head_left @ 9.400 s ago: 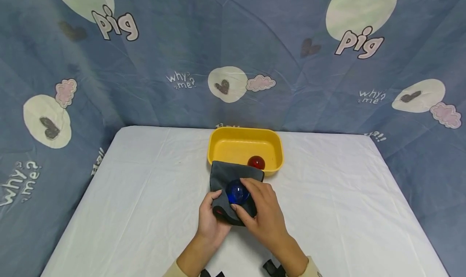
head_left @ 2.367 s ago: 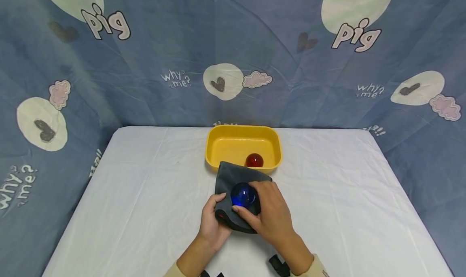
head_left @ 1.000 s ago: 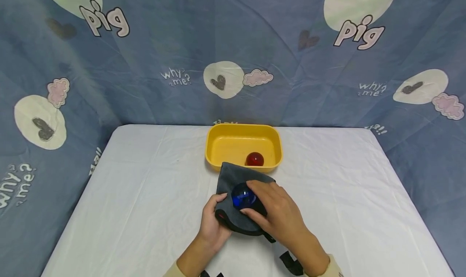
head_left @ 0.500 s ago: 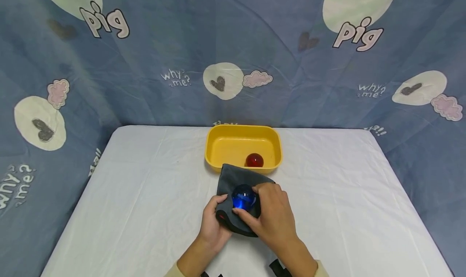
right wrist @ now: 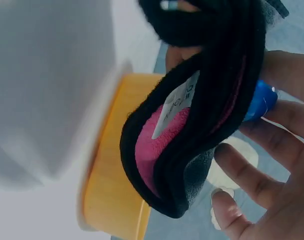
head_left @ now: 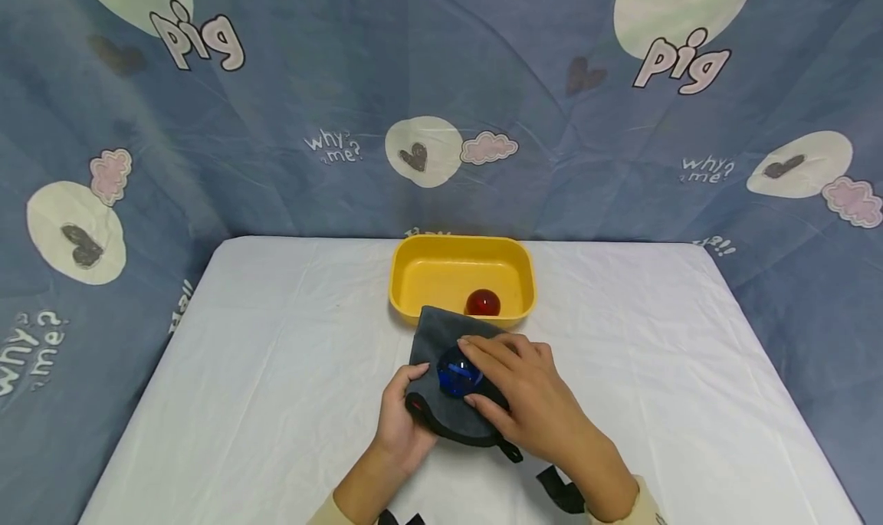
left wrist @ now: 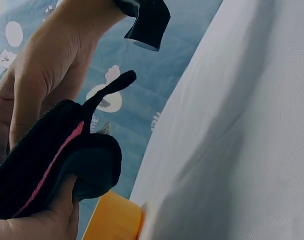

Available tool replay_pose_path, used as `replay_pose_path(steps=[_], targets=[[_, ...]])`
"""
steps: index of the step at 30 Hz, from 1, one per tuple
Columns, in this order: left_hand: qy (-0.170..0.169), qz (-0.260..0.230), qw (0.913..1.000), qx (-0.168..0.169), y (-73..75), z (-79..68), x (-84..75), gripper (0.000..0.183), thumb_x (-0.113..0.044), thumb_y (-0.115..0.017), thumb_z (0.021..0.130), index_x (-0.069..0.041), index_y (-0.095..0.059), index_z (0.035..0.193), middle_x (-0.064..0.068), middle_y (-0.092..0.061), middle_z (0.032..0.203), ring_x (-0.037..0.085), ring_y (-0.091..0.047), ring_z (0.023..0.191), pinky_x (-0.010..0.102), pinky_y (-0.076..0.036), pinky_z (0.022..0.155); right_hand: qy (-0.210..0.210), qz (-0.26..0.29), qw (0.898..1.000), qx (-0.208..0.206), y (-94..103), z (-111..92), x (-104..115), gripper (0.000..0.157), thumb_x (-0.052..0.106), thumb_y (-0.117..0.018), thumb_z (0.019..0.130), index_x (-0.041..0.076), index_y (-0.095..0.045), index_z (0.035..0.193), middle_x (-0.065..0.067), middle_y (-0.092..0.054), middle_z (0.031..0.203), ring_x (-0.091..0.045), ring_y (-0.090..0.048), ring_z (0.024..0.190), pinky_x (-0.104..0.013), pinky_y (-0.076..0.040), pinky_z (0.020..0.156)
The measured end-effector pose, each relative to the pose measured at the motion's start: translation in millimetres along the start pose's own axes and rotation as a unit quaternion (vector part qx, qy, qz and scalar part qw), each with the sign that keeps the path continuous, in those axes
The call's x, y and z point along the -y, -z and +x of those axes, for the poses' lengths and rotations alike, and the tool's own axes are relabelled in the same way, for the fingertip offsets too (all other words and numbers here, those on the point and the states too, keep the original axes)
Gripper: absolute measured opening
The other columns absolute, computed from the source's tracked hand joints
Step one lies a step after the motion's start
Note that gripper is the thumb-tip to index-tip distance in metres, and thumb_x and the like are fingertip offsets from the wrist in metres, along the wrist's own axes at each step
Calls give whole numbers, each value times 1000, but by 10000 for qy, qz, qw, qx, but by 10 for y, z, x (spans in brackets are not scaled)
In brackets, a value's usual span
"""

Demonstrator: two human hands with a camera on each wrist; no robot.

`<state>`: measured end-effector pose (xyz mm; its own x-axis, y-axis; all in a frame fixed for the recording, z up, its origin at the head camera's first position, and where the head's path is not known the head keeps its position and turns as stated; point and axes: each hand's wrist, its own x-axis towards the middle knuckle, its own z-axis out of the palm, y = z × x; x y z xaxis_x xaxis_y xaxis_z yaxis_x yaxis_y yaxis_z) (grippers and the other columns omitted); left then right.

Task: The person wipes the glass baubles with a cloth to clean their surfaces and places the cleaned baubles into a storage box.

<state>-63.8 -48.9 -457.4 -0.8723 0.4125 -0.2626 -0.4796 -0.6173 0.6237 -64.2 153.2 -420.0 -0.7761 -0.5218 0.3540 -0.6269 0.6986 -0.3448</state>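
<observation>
A folded dark grey cloth (head_left: 441, 333) with black edging is gripped at its left side by my left hand (head_left: 403, 421), thumb on top. Its pink inner side (right wrist: 161, 137) and a white label (right wrist: 176, 104) show in the right wrist view. On the cloth sits a clear blue ball (head_left: 457, 375). My right hand (head_left: 538, 395) holds the ball from the right, with the thumb on its near side and fingers over its far side. In the right wrist view, most of the blue ball (right wrist: 261, 100) is hidden behind the cloth.
A yellow tray (head_left: 407, 280) stands just beyond the cloth, with a red ball (head_left: 483, 302) at its near right. White fabric covers the table (head_left: 655, 372). A blue patterned curtain (head_left: 331, 73) hangs behind and at both sides. Black straps (head_left: 560, 491) hang near the wrists.
The blue ball stays on the cloth, both slightly right of where they were earliest. Since half a second ago, my right hand has turned, its fingers reaching further over the ball; the cloth's loop now shows.
</observation>
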Motion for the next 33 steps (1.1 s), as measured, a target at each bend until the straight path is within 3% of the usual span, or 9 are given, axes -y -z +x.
replay_pose_path(steps=[12, 21, 33], targets=[[-42, -54, 10000, 1, 11, 13, 9, 66, -27, -26, 104, -7, -7, 164, 15, -19, 166, 28, -21, 153, 45, -19, 125, -88, 23, 9999, -141, -37, 19, -4, 66, 35, -86, 88, 14, -62, 146, 2, -66, 140, -19, -55, 115, -42, -41, 90], [-68, -41, 10000, -45, 18, 17, 5, 66, -26, -27, 105, -8, -6, 165, 15, -16, 168, 28, -19, 154, 43, -22, 124, -509, 501, 9950, -695, -200, -33, 75, 65, 30, -88, 87, 5, -63, 141, -6, -68, 134, -22, -60, 124, -44, -48, 108], [-230, -58, 9997, -111, 47, 20, -11, 65, -26, -27, 105, -6, -8, 164, 15, -19, 166, 27, -23, 151, 33, -33, 118, -977, 214, 9833, -1518, -412, -20, 267, 63, 27, -91, 83, -2, -65, 133, -13, -71, 125, -26, -65, 117, -42, -54, 101]])
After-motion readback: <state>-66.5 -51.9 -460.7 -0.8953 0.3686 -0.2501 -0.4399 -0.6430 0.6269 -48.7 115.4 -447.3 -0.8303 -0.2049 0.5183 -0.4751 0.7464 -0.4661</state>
